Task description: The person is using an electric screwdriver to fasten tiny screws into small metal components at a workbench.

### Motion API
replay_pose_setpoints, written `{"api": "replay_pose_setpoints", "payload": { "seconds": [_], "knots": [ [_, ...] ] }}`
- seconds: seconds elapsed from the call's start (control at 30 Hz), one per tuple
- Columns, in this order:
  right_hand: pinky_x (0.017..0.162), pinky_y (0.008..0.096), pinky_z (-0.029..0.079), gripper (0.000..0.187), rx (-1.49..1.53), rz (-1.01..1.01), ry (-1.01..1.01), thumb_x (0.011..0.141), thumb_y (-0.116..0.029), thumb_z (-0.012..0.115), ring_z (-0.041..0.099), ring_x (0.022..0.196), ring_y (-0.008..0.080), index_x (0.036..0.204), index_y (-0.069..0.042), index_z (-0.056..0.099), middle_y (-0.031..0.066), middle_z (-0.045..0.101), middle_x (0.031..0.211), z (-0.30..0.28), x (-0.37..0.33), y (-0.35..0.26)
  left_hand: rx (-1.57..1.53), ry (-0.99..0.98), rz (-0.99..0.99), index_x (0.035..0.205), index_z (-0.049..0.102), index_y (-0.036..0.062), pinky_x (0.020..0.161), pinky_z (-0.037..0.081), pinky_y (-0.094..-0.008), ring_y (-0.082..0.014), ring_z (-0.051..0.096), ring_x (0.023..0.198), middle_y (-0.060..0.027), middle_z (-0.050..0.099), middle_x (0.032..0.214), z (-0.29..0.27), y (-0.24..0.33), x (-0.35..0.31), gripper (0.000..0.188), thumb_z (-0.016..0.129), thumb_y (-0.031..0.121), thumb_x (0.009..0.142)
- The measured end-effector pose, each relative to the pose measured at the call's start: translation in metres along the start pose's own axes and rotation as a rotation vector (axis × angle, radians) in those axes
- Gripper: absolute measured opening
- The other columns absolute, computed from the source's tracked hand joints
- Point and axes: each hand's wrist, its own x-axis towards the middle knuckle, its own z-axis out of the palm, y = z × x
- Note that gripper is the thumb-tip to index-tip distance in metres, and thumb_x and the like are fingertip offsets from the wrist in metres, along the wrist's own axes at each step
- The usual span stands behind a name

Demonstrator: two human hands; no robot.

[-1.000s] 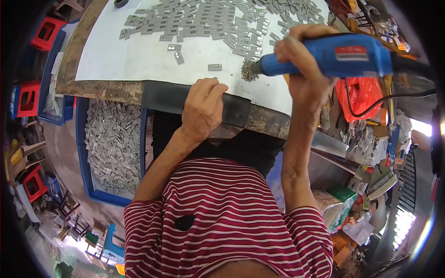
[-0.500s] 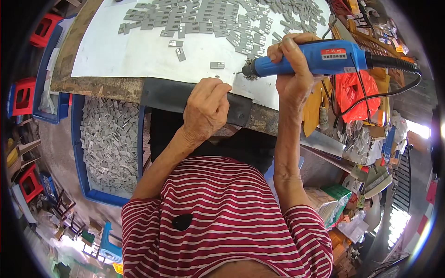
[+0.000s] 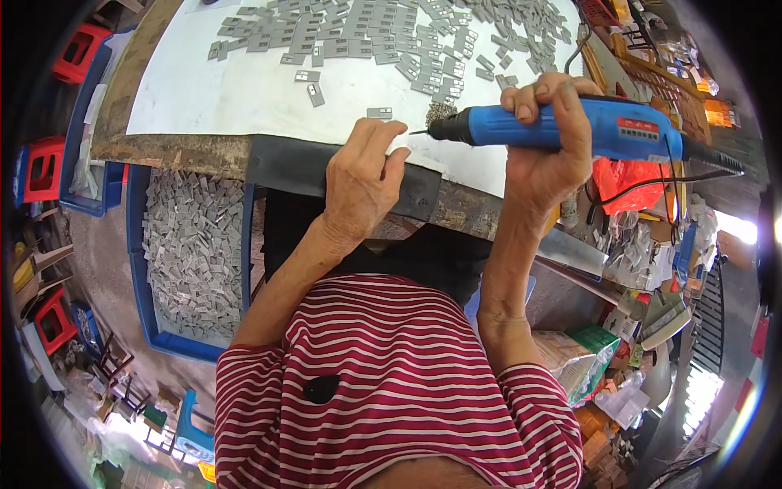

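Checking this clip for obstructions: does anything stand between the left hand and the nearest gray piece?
Nothing visible. The gray piece lies on white paper just beyond the left hand; the blue power tool in the right hand is off to the right.

I see the right hand (image 3: 544, 167) gripping a blue driver (image 3: 611, 122) over the table (image 3: 183, 155), its thin bit aimed left at the left hand (image 3: 358, 179). That hand is curled above a black strip (image 3: 297, 167) on the near edge; I can't tell what its fingertips hold. Just beyond them lies a lone grey piece (image 3: 380, 112), with a heap of screws (image 3: 441, 111) beside the driver's nose. Grey pieces (image 3: 358, 45) crowd toward the far edge, jumbled near the far right corner.
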Motion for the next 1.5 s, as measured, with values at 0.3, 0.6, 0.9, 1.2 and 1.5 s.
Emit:
{"api": "replay_pose_setpoints", "payload": {
  "seconds": [0.3,0.6,0.9,1.2,1.5],
  "knots": [
    [0.053,0.0349,0.042,0.015,-0.032,-0.028,-0.013,0.075,0.003,0.059,0.049,0.051,0.0172,0.085,-0.002,0.050,0.0102,0.052,0.070,0.000,-0.006,-0.008,0.052,-0.001,0.029,0.087,0.058,0.0027,0.053,0.045,-0.0319,-0.0247,0.057,0.060,-0.0092,0.055,0.082,0.005,0.002,0.002,0.017,0.065,0.006,0.072],
    [0.054,0.0351,0.042,0.015,-0.012,-0.015,-0.001,0.076,0.002,0.059,0.050,0.051,0.0170,0.087,-0.003,0.051,0.0100,0.052,0.070,-0.002,-0.007,-0.007,0.052,0.016,0.049,0.080,0.057,0.0032,0.052,0.045,-0.0311,-0.0243,0.058,0.060,-0.0081,0.056,0.078,0.007,0.000,0.001,0.011,0.065,0.005,0.072],
    [0.067,0.0369,0.040,0.015,-0.055,0.026,-0.137,0.083,-0.006,0.054,0.047,0.061,0.0176,0.097,-0.007,0.051,0.0099,0.052,0.078,-0.010,-0.009,-0.008,0.044,0.019,0.066,0.078,0.057,0.0039,0.053,0.044,-0.0320,-0.0244,0.057,0.062,-0.0075,0.055,0.076,0.007,-0.002,0.001,0.009,0.064,0.006,0.073],
    [0.066,0.0374,0.039,0.015,-0.106,0.019,-0.155,0.083,-0.006,0.053,0.047,0.060,0.0175,0.097,-0.008,0.050,0.0096,0.051,0.078,-0.004,-0.015,-0.009,-0.009,0.004,0.085,0.079,0.058,0.0033,0.054,0.044,-0.0324,-0.0241,0.057,0.062,-0.0073,0.054,0.075,0.005,-0.004,0.000,0.007,0.062,0.005,0.074],
    [0.054,0.0358,0.046,0.021,-0.122,-0.008,-0.199,0.074,0.005,0.059,0.054,0.053,0.0195,0.091,0.002,0.047,0.0137,0.054,0.075,0.008,-0.013,-0.009,-0.025,-0.026,0.098,0.080,0.058,0.0031,0.055,0.045,-0.0330,-0.0255,0.057,0.062,-0.0078,0.054,0.075,0.005,-0.004,-0.001,0.009,0.063,0.004,0.072]
  ]
}}
